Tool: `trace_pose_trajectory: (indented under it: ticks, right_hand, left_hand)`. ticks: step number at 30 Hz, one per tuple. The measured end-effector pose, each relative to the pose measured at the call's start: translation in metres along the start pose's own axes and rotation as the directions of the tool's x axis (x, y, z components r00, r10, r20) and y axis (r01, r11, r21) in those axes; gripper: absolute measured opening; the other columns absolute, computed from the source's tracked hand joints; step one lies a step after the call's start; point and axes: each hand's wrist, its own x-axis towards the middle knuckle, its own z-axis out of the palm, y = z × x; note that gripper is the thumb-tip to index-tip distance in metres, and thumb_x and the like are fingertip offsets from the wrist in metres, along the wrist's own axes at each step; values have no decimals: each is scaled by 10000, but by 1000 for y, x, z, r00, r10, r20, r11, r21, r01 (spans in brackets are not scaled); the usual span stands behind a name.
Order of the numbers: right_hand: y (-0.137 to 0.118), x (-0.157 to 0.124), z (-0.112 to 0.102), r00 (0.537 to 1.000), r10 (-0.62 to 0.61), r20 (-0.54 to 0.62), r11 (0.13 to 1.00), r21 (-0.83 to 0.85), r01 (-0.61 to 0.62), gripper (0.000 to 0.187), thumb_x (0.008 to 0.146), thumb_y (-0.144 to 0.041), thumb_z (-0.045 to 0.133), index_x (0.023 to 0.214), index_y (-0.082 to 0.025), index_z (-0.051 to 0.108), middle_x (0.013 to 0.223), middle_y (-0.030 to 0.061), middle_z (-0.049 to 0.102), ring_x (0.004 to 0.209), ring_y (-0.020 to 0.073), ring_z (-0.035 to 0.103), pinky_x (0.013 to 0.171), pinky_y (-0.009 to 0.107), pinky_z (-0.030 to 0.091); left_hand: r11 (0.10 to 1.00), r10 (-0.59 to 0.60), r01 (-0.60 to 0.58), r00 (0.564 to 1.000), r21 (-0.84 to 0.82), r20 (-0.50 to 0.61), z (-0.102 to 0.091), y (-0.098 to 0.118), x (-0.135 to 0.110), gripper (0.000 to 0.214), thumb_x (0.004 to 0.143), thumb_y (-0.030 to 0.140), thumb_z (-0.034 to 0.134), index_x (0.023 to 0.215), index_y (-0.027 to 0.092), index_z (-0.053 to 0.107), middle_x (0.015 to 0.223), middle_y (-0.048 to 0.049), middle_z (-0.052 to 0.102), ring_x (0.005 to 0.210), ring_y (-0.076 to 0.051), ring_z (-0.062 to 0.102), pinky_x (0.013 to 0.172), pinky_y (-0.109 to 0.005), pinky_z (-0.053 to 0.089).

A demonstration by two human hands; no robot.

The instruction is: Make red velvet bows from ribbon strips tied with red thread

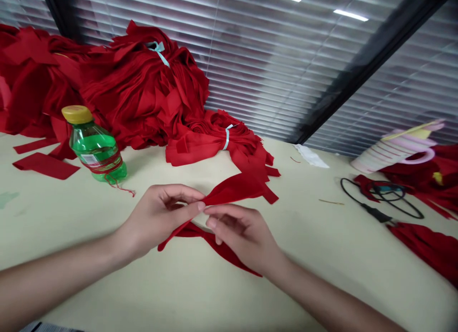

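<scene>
My left hand [162, 217] pinches a red fabric strip [232, 190] between thumb and forefinger. The strip is gathered narrow at the pinch and fans out wide to the right; a shorter end emerges below the fingers. Close beside that pinch is my right hand [246, 234], its fingers curled and thumb drawn near the forefinger. Whatever it may hold is too small to make out. Beneath both hands another red strip [229, 254] lies on the table, narrowed at its middle and partly covered by the right hand.
Behind on the table [143, 294] are a tied bundle of red strips [200, 141] and a larger heap [143, 88]. A green bottle [96, 148] wound with red thread stands left. To the right are a black cable [372, 210], a tilted striped cup [390, 150] and more red fabric.
</scene>
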Motion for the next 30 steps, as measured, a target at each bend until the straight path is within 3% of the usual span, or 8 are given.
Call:
trace_pose_trajectory:
  ticks: [3, 7, 11, 15, 19, 25, 30]
  right_hand:
    - [0, 5, -2, 992, 124, 14, 952, 278, -123, 178, 791, -314, 602, 761, -146, 654, 540, -19, 576, 474, 69, 495, 470, 200, 409]
    - [3, 4, -2, 995, 91, 28, 905, 415, -95, 129, 775, -274, 632, 720, -160, 654, 577, -22, 604, 510, 62, 520, 517, 197, 430]
    - [1, 2, -2, 989, 148, -10, 906, 402, -131, 161, 759, -258, 648, 644, -147, 628, 535, -23, 597, 505, 68, 534, 508, 193, 431]
    - [-6, 0, -2, 976, 214, 43, 904, 371, -214, 191, 758, -265, 641, 628, -131, 601, 521, -22, 582, 478, 63, 522, 489, 188, 418]
    - [-7, -3, 2, 965, 255, 59, 903, 343, -260, 183, 763, -264, 619, 643, -134, 568, 519, -28, 548, 479, 69, 500, 477, 200, 390]
    - [-1, -8, 9, 975, 221, 5, 930, 302, -212, 203, 769, -275, 596, 636, -148, 510, 515, -55, 447, 459, 49, 373, 430, 194, 293]
    - [3, -5, 8, 970, 244, -13, 917, 328, -227, 278, 769, -330, 614, 596, -151, 491, 495, -47, 462, 465, 58, 385, 449, 208, 301]
  left_hand:
    - [997, 77, -76, 995, -9, 68, 3, -1, -4, 152, 738, 276, 665, 820, 150, 641, 734, -13, 676, 654, -122, 617, 602, -216, 514]
    - [990, 133, -137, 983, 28, 125, 4, -2, -7, 132, 738, 248, 663, 814, 152, 613, 754, -6, 668, 691, -130, 631, 625, -221, 523]
    - [998, 45, -54, 976, 38, 214, 3, 1, -5, 121, 738, 251, 656, 793, 146, 637, 754, -9, 674, 681, -120, 625, 606, -198, 496]
    - [997, -78, 81, 940, 4, 332, 3, 2, -2, 119, 760, 246, 626, 762, 136, 673, 768, -24, 703, 700, -121, 632, 628, -192, 480]
    - [995, -97, 93, 939, 29, 331, 4, -3, -1, 154, 750, 259, 623, 745, 112, 670, 715, -39, 683, 692, -146, 610, 613, -223, 453]
    - [993, -105, 81, 943, 89, 314, 7, -10, -2, 160, 766, 241, 587, 714, 113, 668, 612, 10, 577, 573, -82, 457, 521, -195, 343]
    - [992, -129, 118, 942, 52, 311, 5, -6, -1, 165, 773, 244, 597, 699, 121, 679, 613, 8, 602, 578, -84, 487, 524, -184, 361]
